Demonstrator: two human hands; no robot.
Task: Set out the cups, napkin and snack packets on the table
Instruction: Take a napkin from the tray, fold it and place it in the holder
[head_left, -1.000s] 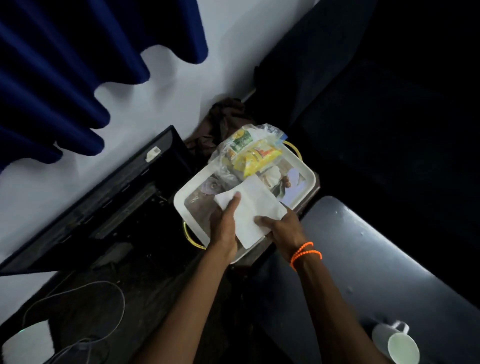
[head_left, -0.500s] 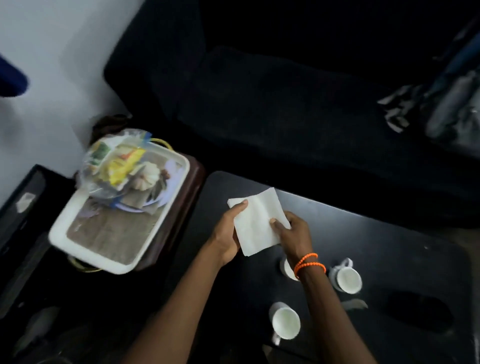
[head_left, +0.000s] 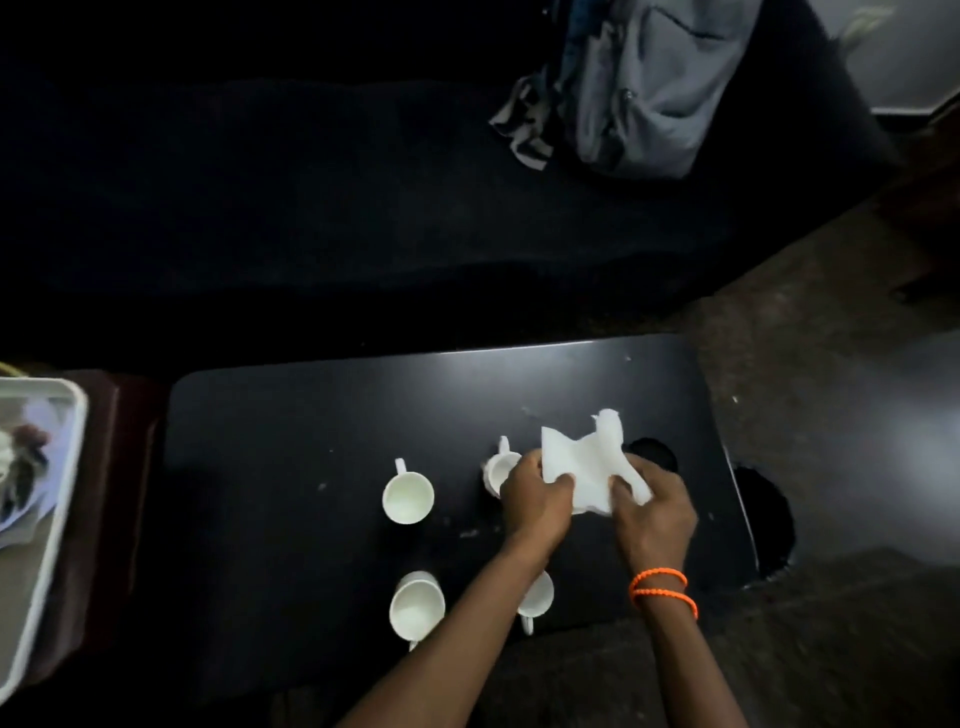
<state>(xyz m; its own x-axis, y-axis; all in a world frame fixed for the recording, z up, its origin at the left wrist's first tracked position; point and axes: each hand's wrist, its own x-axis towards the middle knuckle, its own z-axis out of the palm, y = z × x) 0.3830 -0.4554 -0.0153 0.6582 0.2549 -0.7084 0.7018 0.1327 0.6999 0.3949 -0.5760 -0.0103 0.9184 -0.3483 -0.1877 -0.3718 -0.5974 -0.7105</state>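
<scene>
While both hands grip the napkin above the table, napkin step underway; next: lay it beside cups.

A grey backpack lies on a dark sofa.

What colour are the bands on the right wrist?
Orange bands, seen in the head view.

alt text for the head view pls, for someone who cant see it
Both hands, left hand and right hand, hold a crumpled white napkin over a black table with four white cups; a white tray sits at left.
</scene>
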